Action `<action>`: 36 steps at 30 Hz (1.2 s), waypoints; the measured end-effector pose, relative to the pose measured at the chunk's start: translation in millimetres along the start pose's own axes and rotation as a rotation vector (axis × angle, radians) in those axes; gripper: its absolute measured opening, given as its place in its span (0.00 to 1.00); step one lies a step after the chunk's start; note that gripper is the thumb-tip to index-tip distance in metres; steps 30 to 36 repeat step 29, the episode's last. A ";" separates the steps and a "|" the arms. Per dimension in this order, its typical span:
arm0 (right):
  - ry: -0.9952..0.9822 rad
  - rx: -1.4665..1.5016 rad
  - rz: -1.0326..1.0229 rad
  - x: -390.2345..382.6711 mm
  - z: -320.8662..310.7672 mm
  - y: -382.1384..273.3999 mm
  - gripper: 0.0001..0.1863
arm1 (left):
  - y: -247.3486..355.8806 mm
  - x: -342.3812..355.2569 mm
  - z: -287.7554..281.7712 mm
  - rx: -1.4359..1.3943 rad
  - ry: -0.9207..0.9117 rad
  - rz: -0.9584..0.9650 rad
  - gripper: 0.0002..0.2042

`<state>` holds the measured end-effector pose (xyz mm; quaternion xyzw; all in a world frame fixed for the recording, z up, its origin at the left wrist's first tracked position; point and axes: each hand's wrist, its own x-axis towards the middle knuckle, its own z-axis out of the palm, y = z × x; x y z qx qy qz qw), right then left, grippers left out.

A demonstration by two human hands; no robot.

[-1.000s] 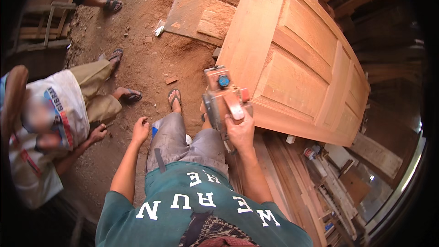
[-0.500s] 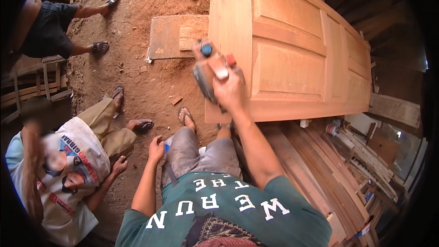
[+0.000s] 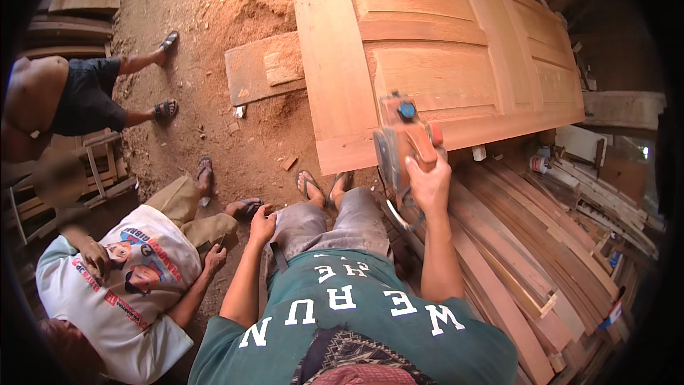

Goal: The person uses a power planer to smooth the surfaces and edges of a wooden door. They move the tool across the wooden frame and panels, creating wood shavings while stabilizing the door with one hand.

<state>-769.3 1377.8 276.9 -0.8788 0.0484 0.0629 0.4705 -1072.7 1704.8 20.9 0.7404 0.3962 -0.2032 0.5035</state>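
Observation:
My right hand (image 3: 429, 180) is closed around the rear handle of an orange power planer (image 3: 409, 144). This planer has a blue front knob and a dark side housing. It is held over the near edge of a pale wooden panel door (image 3: 427, 75), its back end past that edge; whether its base touches the wood I cannot tell. A dark loop, perhaps the cord, hangs behind it. My left hand (image 3: 263, 225) is loosely curled beside my left thigh, with nothing visible in it.
A seated person (image 3: 125, 281) is close on my left, and another person in dark shorts (image 3: 89, 96) is farther off. Stacked planks (image 3: 513, 242) lie at my right. Beyond my feet, a board (image 3: 249, 71) rests on the sawdust-covered ground (image 3: 206, 100).
My right hand has carried the planer rightward and nearer to me, from the door's left part to its near edge. The seated person's hand has come down toward the chest. My view has shifted.

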 end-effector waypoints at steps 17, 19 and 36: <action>-0.104 0.206 0.331 -108.0 -46.2 52.5 0.14 | -1.6 -8.6 20.9 0.079 -0.071 0.056 0.22; -0.121 0.300 0.376 -116.1 -37.3 34.5 0.16 | -23.6 -14.0 14.5 0.081 -0.071 0.077 0.22; -0.165 0.369 0.365 -157.5 35.4 2.2 0.14 | -98.7 -54.9 -75.3 0.068 -0.051 -0.055 0.22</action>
